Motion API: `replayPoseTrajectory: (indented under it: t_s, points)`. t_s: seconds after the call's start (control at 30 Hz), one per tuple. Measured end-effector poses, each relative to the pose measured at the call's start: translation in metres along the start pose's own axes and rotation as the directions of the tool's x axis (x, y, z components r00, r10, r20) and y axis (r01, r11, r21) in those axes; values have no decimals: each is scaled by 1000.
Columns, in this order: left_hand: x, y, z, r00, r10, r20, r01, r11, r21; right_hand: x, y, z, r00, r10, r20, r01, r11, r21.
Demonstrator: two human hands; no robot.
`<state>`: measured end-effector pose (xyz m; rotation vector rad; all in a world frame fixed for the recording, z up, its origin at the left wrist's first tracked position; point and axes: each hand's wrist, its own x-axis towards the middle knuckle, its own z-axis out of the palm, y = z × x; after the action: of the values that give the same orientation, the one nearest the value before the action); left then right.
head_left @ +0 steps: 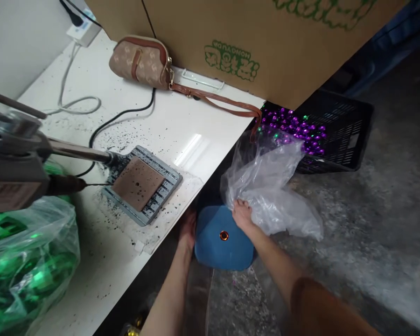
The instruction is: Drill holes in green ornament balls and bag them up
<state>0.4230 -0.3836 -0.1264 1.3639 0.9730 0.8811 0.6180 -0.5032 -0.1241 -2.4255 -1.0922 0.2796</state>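
A blue stool point(213, 252) with a round orange-rimmed hole in its seat stands on the floor below the table edge. My left hand point(188, 228) is at its left side, in shadow, with the fingers mostly hidden. Over the stool's far right corner, my right hand point(242, 213) has its fingers curled at the edge of a clear plastic bag point(276, 196), seemingly gripping it. The crumpled bag spreads to the right and up towards a black crate point(366, 135), which contains shiny purple balls point(294, 123) and a few green ones.
On the white table point(192, 116) stand a drill press point(17, 158) and its base with a brown block point(138, 184). Dark shavings lie around. A bag of green ornaments point(35, 270), a brown pouch point(143, 63), cables and a large cardboard box point(182, 28) are also there.
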Motion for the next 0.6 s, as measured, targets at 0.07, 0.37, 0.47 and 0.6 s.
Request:
replayPoseTrajectory:
  t_s: [0.07,0.37,0.47,0.6]
  points:
    - [-30,-24,-3,1000,-28,12,27,996,90,-19,-11,12,1000,-13,12,13,1000,0]
    - [-66,-23,-44,908,-252,335,17,820,571,-54,3,-89,988,-40,-146,31,997,-65]
    - [-53,-8,-40,922,-242,303,22,813,582,-56,3,-124,980,-159,-117,147,984,-101]
    - [-26,-12,-19,933,-224,282,24,819,573,-43,-14,-123,934,-351,68,357,923,-143]
